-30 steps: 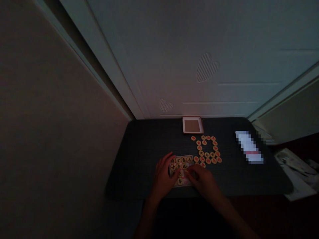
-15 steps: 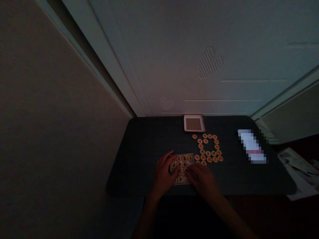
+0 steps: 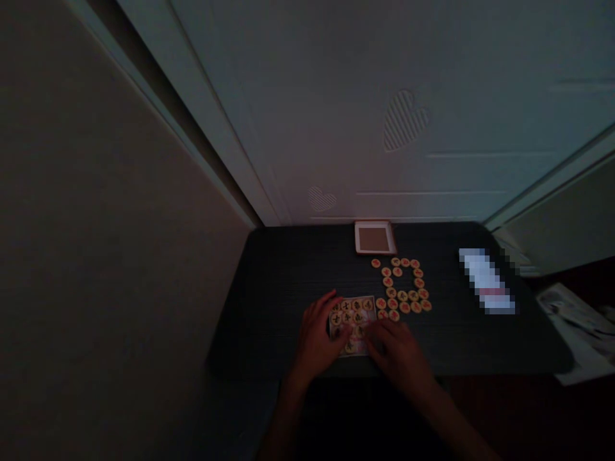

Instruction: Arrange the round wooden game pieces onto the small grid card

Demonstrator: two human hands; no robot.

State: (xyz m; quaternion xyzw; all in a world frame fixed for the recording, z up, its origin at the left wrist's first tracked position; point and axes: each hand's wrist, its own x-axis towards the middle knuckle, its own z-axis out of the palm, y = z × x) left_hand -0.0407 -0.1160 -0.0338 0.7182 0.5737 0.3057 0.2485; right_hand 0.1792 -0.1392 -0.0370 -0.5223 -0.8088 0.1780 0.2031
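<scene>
Round tan discs with black characters [image 3: 358, 317] sit in rows in a shallow, pale rectangular box [image 3: 358, 355], near the dark table's [image 3: 269, 288] front edge! A white, brown-floored tray [image 3: 375, 240] lies by the back edge. Left hand [image 3: 317, 339] arches over the box's left, thumb and fingers apart; right hand [image 3: 398, 344] curls in opposite, can't tell if its fingertips clamp anything.

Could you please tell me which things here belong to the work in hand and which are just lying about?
In use:
- left hand and right hand, at the tray
- discs in the tray
- probably the loose discs beside it

Apparently lying about:
- shallow open box
- pixelated bright object
- papers beyond the table
</scene>
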